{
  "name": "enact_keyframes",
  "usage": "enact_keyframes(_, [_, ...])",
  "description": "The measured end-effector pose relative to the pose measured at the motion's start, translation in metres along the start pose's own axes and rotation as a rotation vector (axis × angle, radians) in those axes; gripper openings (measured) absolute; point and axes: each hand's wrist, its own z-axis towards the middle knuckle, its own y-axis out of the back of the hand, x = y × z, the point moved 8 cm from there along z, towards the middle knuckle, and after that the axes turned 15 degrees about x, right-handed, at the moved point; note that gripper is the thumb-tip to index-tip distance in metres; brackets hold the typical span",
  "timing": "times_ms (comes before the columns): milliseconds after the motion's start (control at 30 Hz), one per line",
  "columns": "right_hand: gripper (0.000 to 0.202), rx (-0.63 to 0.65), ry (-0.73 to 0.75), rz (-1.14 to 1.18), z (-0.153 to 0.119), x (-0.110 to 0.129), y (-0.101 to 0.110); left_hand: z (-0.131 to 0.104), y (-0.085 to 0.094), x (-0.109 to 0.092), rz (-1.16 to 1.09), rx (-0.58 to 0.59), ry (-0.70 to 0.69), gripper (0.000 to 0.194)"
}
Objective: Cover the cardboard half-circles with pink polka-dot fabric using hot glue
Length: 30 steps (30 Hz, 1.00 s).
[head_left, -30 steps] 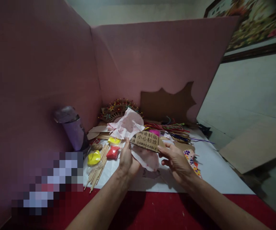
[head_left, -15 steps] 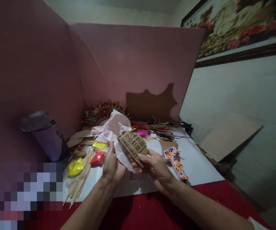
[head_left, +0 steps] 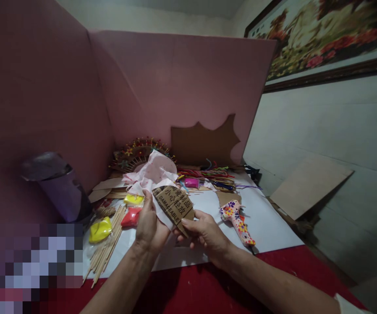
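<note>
A cut piece of brown cardboard (head_left: 175, 208), printed with black characters and the word DAMAGEABLE, is held tilted above the table between both hands. My left hand (head_left: 149, 226) supports its left side, thumb raised along the edge and the other fingers hidden underneath. White cloth with pink spots (head_left: 152, 174) bunches up behind the cardboard, and part of it shows between my left palm and the cardboard. With thumb and fingers, my right hand (head_left: 206, 233) pinches the lower right edge of the cardboard.
On the white sheet (head_left: 267, 226) lie a flower-patterned glue gun (head_left: 238, 222), scissors (head_left: 224, 184), wooden sticks (head_left: 105, 257), a red packet (head_left: 131, 216) and a yellow packet (head_left: 100, 230). A dark cup-like container (head_left: 60, 187) stands left. Pink panels (head_left: 175, 83) rise behind.
The cardboard has shifted a little left and down in my hands. Less of the spotted cloth shows beneath it now. The whole view has slid slightly.
</note>
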Motion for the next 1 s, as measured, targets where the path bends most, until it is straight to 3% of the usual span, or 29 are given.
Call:
enact_keyframes(167, [0.036, 0.051, 0.024, -0.025, 0.003, -0.001, -0.001, -0.002, -0.002, 0.001, 0.082, -0.005, 0.042, 0.046])
enact_keyframes(367, [0.043, 0.007, 0.078, -0.063, 0.003, 0.007, 0.004, 0.0, -0.003, 0.004, 0.071, 0.019, 0.073, 0.05])
enact_keyframes(500, [0.038, -0.177, 0.253, -0.073, -0.006, 0.031, 0.021, 0.003, -0.01, 0.005, -0.006, 0.119, 0.051, 0.056])
enact_keyframes(667, [0.03, -0.402, 0.4, -0.217, -0.018, 0.052, 0.039, 0.003, -0.011, 0.003, -0.031, 0.118, 0.01, 0.058])
enact_keyframes(833, [0.025, -0.212, 0.442, -0.018, -0.009, 0.052, 0.032, 0.005, -0.015, 0.007, -0.032, 0.173, 0.094, 0.057])
enact_keyframes(1000, [0.024, -0.035, 0.299, 0.025, 0.0, 0.048, 0.03, -0.001, -0.008, 0.026, 0.038, 0.166, 0.307, 0.05])
